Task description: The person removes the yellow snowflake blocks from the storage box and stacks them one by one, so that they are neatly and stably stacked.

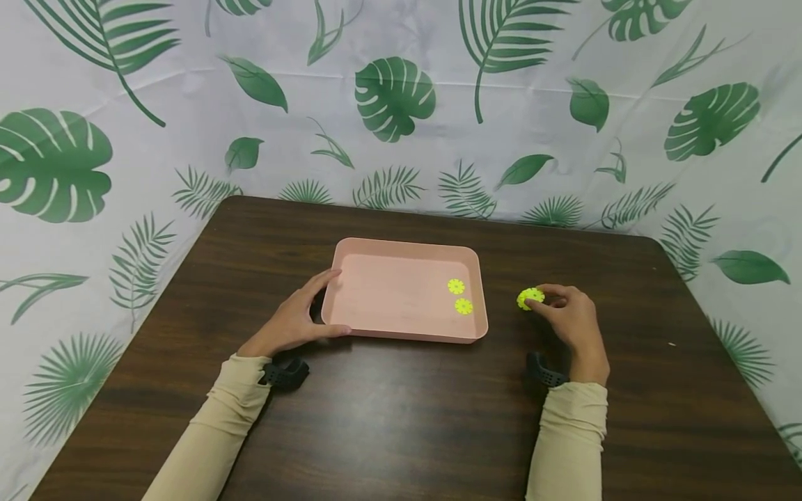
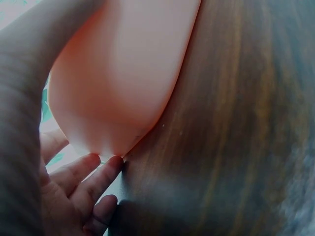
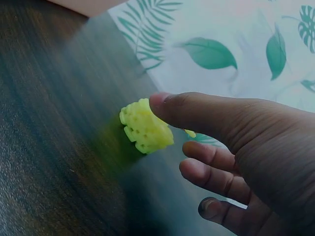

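A shallow pink tray (image 1: 401, 292) lies on the dark wooden table. My left hand (image 1: 297, 316) grips its left end, thumb along the front wall and fingers at the left side; in the left wrist view, fingertips (image 2: 115, 162) press the tray's wall (image 2: 113, 98). Two yellow-green notched plastic discs (image 1: 456, 287) lie flat inside, near the tray's right wall. To the right of the tray, my right hand (image 1: 571, 321) pinches a small stack of matching discs (image 1: 530, 298) between thumb and fingers. The right wrist view shows the stack (image 3: 145, 126) edge-on under the thumb, the other fingers loosely bent.
The brown wood-grain table (image 1: 401, 417) extends around the tray on all sides. Behind it hangs a white cloth (image 1: 301, 90) printed with green leaves. Each wrist carries a black strap device (image 1: 285, 374). A tiny pale speck (image 1: 672, 344) lies on the table at right.
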Demonstrator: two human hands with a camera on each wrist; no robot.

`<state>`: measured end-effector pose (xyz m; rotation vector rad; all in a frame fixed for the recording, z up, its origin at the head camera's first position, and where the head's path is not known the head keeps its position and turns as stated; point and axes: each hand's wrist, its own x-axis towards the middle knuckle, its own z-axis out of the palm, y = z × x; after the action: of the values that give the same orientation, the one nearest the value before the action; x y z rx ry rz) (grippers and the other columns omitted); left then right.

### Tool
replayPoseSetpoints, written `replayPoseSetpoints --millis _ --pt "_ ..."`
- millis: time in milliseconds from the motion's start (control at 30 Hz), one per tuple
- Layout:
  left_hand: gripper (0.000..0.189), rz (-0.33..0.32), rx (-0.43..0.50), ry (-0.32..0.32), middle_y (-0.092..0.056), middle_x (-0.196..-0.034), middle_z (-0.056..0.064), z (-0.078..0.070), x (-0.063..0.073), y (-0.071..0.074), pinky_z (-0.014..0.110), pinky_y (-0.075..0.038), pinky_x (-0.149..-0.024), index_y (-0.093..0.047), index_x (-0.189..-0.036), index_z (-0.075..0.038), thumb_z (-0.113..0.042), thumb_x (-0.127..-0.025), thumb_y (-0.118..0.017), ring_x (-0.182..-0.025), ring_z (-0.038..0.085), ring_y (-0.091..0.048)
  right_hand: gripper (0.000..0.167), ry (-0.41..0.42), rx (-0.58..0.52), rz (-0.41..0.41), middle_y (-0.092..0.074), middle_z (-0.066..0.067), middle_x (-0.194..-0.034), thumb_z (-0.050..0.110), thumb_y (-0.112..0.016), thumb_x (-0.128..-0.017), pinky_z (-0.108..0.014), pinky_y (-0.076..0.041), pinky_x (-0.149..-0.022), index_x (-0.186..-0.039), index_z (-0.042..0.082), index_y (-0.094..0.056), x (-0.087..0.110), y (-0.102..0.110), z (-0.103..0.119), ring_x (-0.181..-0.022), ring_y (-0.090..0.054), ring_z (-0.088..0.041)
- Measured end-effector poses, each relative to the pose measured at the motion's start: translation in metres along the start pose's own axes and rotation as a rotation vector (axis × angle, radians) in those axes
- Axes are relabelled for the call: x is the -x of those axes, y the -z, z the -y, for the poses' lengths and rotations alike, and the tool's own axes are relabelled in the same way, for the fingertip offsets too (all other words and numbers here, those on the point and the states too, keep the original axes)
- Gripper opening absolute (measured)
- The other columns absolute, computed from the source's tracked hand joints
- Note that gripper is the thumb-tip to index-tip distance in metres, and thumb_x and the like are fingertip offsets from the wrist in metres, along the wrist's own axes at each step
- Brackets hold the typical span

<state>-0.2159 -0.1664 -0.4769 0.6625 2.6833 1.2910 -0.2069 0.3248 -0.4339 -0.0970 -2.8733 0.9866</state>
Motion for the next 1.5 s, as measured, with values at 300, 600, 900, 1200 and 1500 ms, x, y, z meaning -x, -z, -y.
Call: replayPoseSetpoints --millis 300,600,900,1200,1500 --pt "0.106 0.002 -0.016 0.005 -0.025 -0.169 0.009 -0.001 0.001 0.001 0.072 -0.030 -0.111 -0.026 -0.166 -0.022 -0.047 -0.081 -0.085 -0.152 0.038 -0.029 0.049 -0.011 0.011 0.009 -0.062 -0.030 -0.126 0.030 -0.075 -0.097 -0.039 -0.051 -0.071 -0.130 -0.005 -0.068 -0.001 -0.003 -0.003 -0.098 -0.065 -0.041" --pt "0.105 -0.002 -0.025 0.005 -0.027 -0.169 0.008 -0.001 0.001 0.001 0.068 -0.032 -0.112 -0.027 -0.165 -0.023 -0.049 -0.081 -0.085 -0.152 0.036 -0.030 0.051 -0.033 -0.008 0.024 -0.058 -0.032 -0.134 0.029 -0.076 -0.097 -0.056 -0.055 -0.081 -0.133 -0.005 -0.066 -0.003 -0.006 0.000 -0.105 -0.064 -0.045" --pt "0.105 -0.001 -0.019 -0.001 -0.028 -0.168 0.009 -0.001 0.000 0.002 0.069 -0.032 -0.112 -0.027 -0.165 -0.022 -0.048 -0.081 -0.085 -0.152 0.036 -0.030 0.051 -0.028 0.002 0.024 -0.057 -0.032 -0.136 0.029 -0.075 -0.098 -0.059 -0.054 -0.085 -0.134 -0.005 -0.065 -0.003 -0.007 -0.003 -0.108 -0.063 -0.047" --pt "0.105 0.001 -0.024 0.001 -0.027 -0.169 0.009 -0.001 0.001 0.002 0.071 -0.031 -0.111 -0.027 -0.165 -0.022 -0.049 -0.082 -0.084 -0.152 0.037 -0.030 0.052 0.006 -0.010 0.018 -0.061 -0.031 -0.128 0.028 -0.073 -0.099 -0.060 -0.053 -0.085 -0.138 -0.003 -0.062 -0.001 -0.002 0.000 -0.105 -0.063 -0.047" --pt "0.105 -0.008 -0.027 -0.013 -0.028 -0.168 0.009 0.000 0.002 0.000 0.070 -0.031 -0.112 -0.027 -0.165 -0.021 -0.049 -0.082 -0.084 -0.152 0.037 -0.031 0.050 0.058 -0.023 -0.015 -0.059 -0.031 -0.131 0.025 -0.074 -0.098 -0.063 -0.053 -0.087 -0.138 -0.004 -0.063 -0.002 -0.003 0.025 -0.107 -0.063 -0.048"
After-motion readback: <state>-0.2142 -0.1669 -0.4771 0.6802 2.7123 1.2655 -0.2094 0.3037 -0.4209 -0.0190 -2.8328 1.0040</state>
